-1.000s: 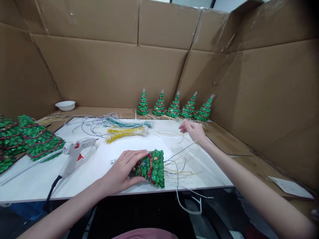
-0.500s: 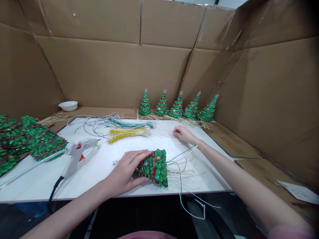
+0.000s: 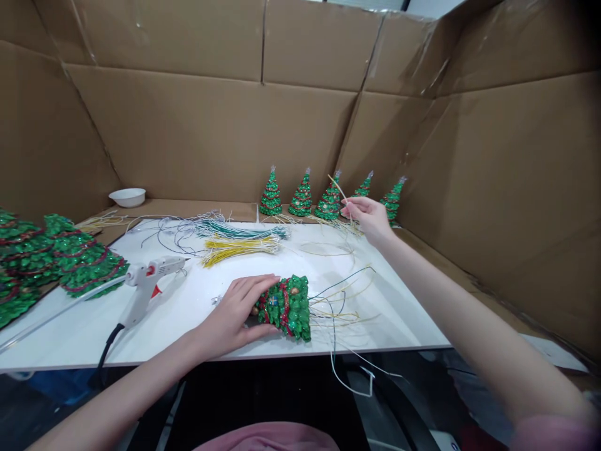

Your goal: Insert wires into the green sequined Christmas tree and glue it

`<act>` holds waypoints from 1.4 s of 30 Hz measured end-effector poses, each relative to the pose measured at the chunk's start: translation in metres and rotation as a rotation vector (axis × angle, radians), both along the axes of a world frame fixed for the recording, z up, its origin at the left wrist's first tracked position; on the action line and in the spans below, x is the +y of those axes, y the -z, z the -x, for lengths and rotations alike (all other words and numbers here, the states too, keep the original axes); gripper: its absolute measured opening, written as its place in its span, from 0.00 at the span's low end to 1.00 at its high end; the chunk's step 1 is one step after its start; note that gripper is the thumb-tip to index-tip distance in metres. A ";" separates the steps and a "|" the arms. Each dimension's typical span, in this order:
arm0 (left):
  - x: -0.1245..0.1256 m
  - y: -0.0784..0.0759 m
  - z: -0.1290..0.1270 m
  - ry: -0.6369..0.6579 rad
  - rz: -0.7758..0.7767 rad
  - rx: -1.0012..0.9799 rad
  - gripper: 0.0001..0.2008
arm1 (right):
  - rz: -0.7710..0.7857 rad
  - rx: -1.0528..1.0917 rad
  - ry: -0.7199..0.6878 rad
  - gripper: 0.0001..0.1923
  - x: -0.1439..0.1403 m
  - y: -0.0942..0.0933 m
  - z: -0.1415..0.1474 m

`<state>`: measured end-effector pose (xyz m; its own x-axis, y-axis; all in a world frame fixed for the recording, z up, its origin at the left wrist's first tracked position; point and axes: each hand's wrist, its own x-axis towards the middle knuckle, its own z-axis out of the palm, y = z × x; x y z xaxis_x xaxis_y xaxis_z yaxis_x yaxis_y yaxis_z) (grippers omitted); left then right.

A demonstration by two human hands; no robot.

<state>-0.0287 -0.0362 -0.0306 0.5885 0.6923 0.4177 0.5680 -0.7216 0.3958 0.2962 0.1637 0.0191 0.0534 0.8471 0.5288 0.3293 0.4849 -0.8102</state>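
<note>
White tabletop (image 3: 183, 304) bears tree (image 3: 295, 308), wires (image 3: 241, 249), glue gun (image 3: 139, 293).

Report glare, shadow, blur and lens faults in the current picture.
Head view: white board washed bright around its middle; head view: tree in the left hand speckled with glints; head view: cardboard shadowed behind the standing trees; head view: upper-right corner nearly black, pink sleeve soft.

Ctr tree (image 3: 297, 309) R of glue gun (image 3: 141, 293)

Green tree (image 3: 297, 308) lies sideways, wires (image 3: 334, 322) trailing rightward
</note>
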 end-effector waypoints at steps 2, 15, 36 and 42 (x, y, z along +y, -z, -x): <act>0.000 -0.002 0.002 0.001 -0.042 -0.013 0.35 | -0.033 0.015 -0.002 0.15 -0.011 -0.016 0.007; -0.009 -0.057 0.000 -0.427 -0.871 -0.163 0.29 | -0.411 -0.688 -0.415 0.08 -0.172 -0.071 0.122; -0.034 -0.068 0.015 0.096 -0.331 -0.723 0.11 | -0.118 -0.722 -0.393 0.24 -0.188 -0.009 0.111; -0.037 -0.066 0.021 0.035 -0.463 -0.215 0.13 | -0.090 -0.768 -0.448 0.29 -0.188 0.008 0.102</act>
<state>-0.0497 -0.0730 0.0350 0.4748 0.3877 0.7901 0.4814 -0.8659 0.1357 0.1945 -0.0242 0.0109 -0.6686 0.6573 0.3479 0.5301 0.7493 -0.3969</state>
